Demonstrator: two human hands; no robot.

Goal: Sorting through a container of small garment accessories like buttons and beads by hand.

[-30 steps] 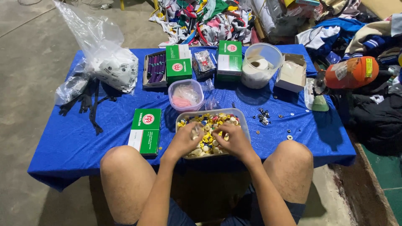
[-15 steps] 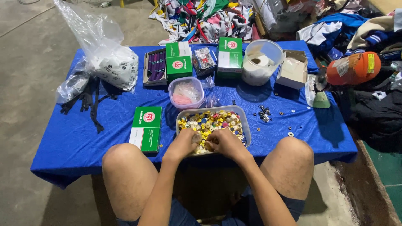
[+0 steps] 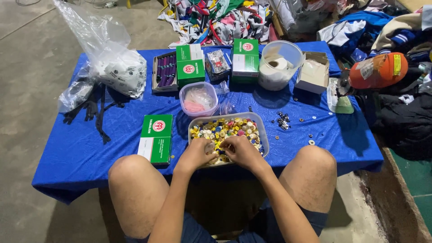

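A clear rectangular tub (image 3: 262,127) full of small colourful buttons, mostly yellow, blue and pink, sits at the near edge of a low table covered in blue cloth (image 3: 90,148). Both my hands rest inside the tub's near half. My left hand (image 3: 196,154) and my right hand (image 3: 240,150) are curled, fingertips almost touching over the buttons. Whether they pinch a button is hidden by the fingers. My bare knees frame the tub on either side.
A green and white box (image 3: 156,137) lies left of the tub, with a small clear container (image 3: 198,98) of pink items behind it. Further back stand more green boxes (image 3: 245,55), a round tub (image 3: 280,65) and a plastic bag (image 3: 119,72). Metal bits (image 3: 283,120) lie to the right; clothes pile behind.
My hands have drawn closer together toward the tub's near middle, fingers now curled. The view has shifted slightly.
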